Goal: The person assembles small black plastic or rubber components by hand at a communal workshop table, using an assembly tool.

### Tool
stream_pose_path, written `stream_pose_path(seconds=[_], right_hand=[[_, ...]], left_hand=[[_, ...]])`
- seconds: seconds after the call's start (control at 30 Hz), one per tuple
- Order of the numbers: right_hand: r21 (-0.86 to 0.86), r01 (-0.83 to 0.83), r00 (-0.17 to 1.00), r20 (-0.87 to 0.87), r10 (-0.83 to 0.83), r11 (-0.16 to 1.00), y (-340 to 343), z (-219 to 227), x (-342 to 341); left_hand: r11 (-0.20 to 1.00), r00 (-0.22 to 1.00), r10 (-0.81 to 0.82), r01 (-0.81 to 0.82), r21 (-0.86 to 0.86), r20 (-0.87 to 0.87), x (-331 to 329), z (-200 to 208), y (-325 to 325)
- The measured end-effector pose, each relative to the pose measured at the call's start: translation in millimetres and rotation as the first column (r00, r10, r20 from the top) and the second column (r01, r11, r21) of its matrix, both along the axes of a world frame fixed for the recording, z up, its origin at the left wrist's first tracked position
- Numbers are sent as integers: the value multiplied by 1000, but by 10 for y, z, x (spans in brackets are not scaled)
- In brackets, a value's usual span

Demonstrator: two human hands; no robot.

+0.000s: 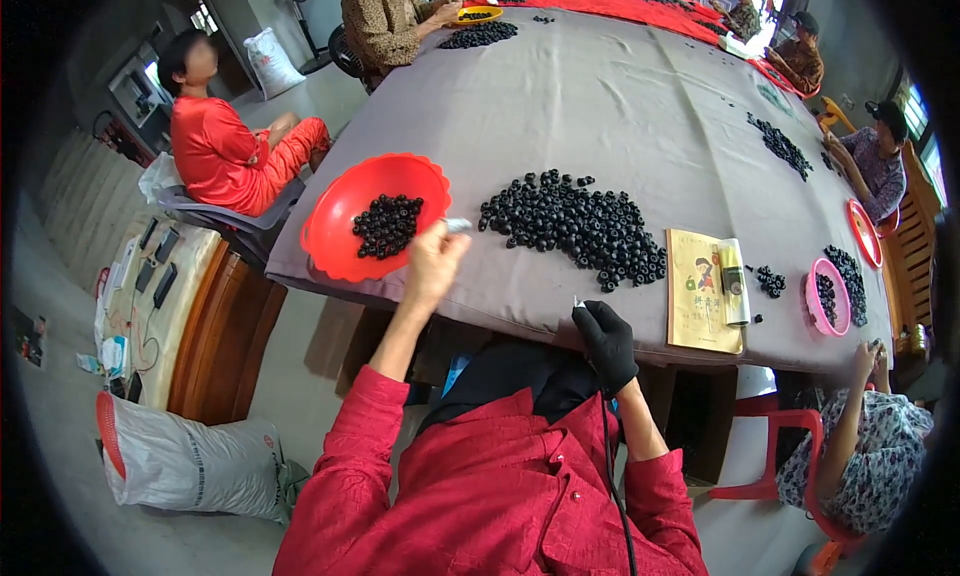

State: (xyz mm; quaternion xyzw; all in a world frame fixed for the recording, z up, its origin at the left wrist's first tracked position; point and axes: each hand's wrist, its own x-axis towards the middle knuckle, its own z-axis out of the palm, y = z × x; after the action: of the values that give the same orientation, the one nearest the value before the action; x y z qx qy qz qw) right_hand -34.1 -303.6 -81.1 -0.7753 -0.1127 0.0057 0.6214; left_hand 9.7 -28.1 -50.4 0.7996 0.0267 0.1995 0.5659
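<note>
My left hand [433, 264] is bare and slightly blurred, just past the right rim of a red scalloped bowl [322, 238] that has small black ring-shaped pieces [388, 227] in it. Its fingers look curled, and a pale grey covering or object shows at the thumb side. What lies between the fingers is hidden. My right hand [607, 348], in a black glove, is closed round a slim tool with a thin metal tip [577, 302] at the table's front edge. A black cable [612, 476] trails from it along my forearm. Beyond both hands spreads a pile of black pieces [575, 226].
A yellow booklet [700, 301] lies right of the pile on the grey tablecloth [590, 86]. Farther right stands a pink basket [811, 301]. Several people sit around the table, one in red [225, 156] at left. A white sack [190, 461] lies on the floor.
</note>
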Motion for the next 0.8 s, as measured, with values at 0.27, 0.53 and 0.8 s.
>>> stream_pose_path(seconds=[0.27, 0.53, 0.8], right_hand=[[-24, 54, 996, -70, -56, 998, 18, 54, -25], [30, 2, 992, -123, 2, 1000, -7, 42, -19], [57, -8, 993, -119, 14, 998, -44, 47, -20]], left_hand=[[931, 995, -43, 71, 357, -86, 302, -276, -531], [760, 999, 26, 2, 650, -33, 411, -339, -609], [952, 946, -159, 223, 211, -284, 307, -320, -672]])
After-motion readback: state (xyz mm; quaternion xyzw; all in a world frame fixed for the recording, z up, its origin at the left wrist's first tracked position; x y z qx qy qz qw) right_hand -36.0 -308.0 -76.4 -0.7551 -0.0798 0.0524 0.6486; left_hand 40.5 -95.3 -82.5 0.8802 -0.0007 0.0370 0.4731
